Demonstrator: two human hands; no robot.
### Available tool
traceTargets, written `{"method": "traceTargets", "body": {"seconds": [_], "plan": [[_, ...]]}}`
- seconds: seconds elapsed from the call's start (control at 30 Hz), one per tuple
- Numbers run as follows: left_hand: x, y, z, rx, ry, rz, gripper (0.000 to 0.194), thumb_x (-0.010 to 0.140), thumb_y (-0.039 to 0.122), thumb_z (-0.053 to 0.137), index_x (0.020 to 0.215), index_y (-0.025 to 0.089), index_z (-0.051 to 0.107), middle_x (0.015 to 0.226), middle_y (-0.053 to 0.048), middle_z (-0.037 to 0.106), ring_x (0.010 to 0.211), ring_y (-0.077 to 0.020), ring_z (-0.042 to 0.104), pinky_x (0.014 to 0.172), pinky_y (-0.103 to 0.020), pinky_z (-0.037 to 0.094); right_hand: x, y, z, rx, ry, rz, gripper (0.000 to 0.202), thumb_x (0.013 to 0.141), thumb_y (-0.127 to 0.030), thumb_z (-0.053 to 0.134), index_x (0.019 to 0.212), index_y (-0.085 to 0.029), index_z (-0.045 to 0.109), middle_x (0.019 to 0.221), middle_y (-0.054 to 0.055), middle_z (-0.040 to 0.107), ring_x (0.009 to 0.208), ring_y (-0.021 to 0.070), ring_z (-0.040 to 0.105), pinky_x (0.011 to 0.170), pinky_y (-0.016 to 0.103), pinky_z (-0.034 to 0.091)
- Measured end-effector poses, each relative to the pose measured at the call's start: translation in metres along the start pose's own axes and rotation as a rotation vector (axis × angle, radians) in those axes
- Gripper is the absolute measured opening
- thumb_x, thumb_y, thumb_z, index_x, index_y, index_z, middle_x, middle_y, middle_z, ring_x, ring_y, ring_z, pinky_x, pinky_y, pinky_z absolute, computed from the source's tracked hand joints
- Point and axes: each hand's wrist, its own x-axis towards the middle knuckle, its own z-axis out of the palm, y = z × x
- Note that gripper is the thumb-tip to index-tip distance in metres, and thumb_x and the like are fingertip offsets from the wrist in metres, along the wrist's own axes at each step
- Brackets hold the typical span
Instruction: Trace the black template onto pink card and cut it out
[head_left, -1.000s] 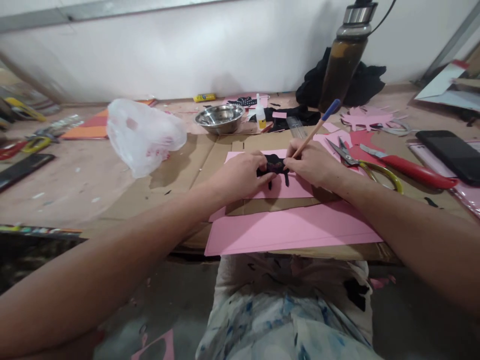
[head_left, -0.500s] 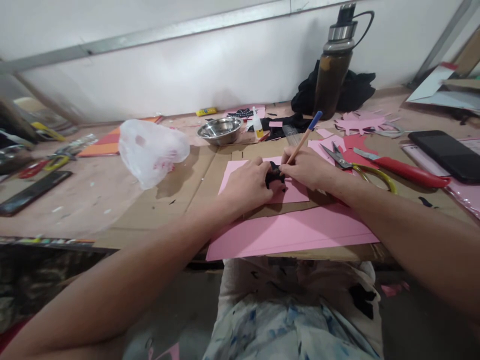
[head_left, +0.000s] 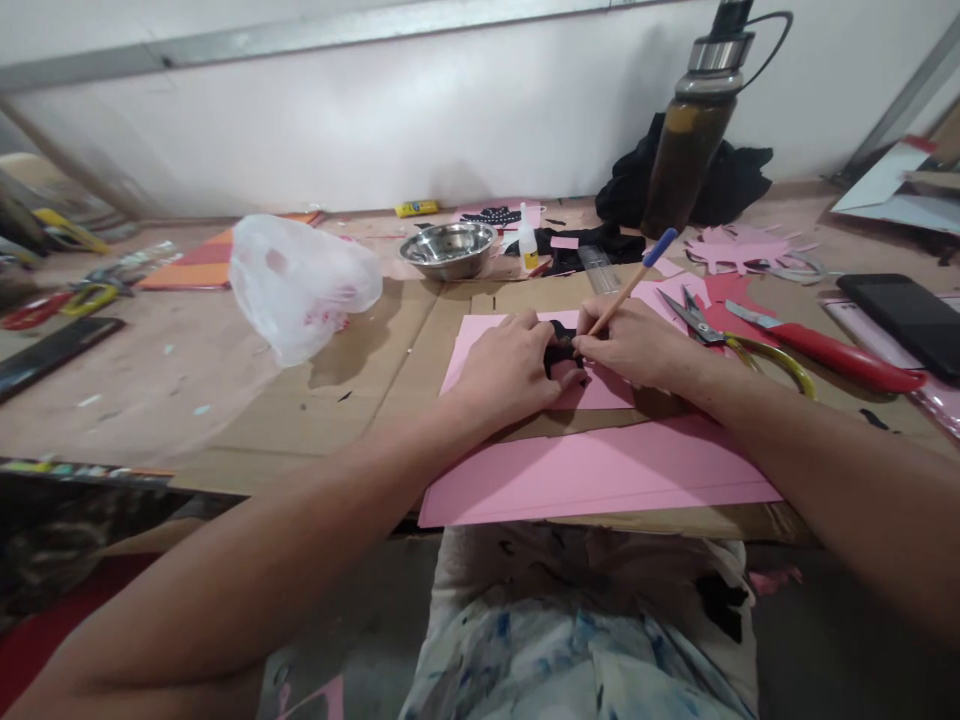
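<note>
My right hand is closed round a tan pen with a blue cap on its upper end. The pen is tilted, its tip down at the edge of a small black cut-out. That cut-out lies on a sheet of pink paper, partly hidden by my fingers. My left hand holds the cut-out down from the left, with bent fingers and the thumb at its near side. A larger pink sheet lies nearer me, along the table edge.
Brown cardboard lies beneath the papers. To the right are scissors, a red-handled knife and a phone. Farther back stand a plastic bag, a steel bowl, a glue bottle and a drink bottle.
The camera view has shifted slightly, so most tabletop things sit farther right. Both hands stay at the black cut-out, with the pen still in my right hand.
</note>
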Motion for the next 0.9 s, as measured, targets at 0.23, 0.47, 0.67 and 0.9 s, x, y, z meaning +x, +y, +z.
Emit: {"method": "traceTargets", "body": {"seconds": [0.23,0.47,0.67,0.9], "plan": [[0.0005,-0.0007,0.0002,0.0,-0.005,-0.001,0.032,0.09,0.05,0.055,0.093,0.019,0.061,0.097,-0.01,0.062,0.084,-0.0251,0.064,0.065,-0.037,0.046,-0.0021,-0.0028,-0.0017,-0.063,-0.028,0.004,0.009,0.076,-0.021,0.053,0.067,-0.022,0.051,0.06,-0.002,0.052,0.056,0.0132,0.043,0.051,0.028,0.029],[0.0006,-0.0011,0.0018,-0.006,0.004,-0.012,0.032,0.089,0.051,0.057,0.091,0.019,0.061,0.095,-0.008,0.06,0.082,-0.023,0.062,0.062,-0.036,0.042,-0.0041,-0.0074,-0.0048,-0.081,-0.055,0.013,0.009,0.075,-0.018,0.052,0.068,-0.021,0.048,0.061,-0.002,0.051,0.058,0.0125,0.044,0.053,0.027,0.029],[0.0011,-0.0004,0.0004,-0.035,-0.002,-0.009,0.034,0.088,0.053,0.058,0.09,0.019,0.061,0.095,-0.008,0.06,0.082,-0.0231,0.061,0.063,-0.036,0.041,-0.0032,-0.006,-0.0039,-0.079,-0.038,0.007,0.01,0.075,-0.02,0.053,0.068,-0.021,0.047,0.06,-0.001,0.051,0.058,0.0132,0.045,0.052,0.026,0.03],[0.0024,0.0002,-0.0009,-0.066,-0.023,-0.029,0.034,0.086,0.053,0.061,0.092,0.019,0.063,0.097,-0.008,0.06,0.085,-0.0232,0.061,0.067,-0.035,0.044,-0.0043,-0.0067,-0.0049,-0.069,-0.052,0.024,0.008,0.073,-0.018,0.053,0.067,-0.021,0.05,0.06,-0.001,0.053,0.06,0.0139,0.049,0.053,0.026,0.033]]}}
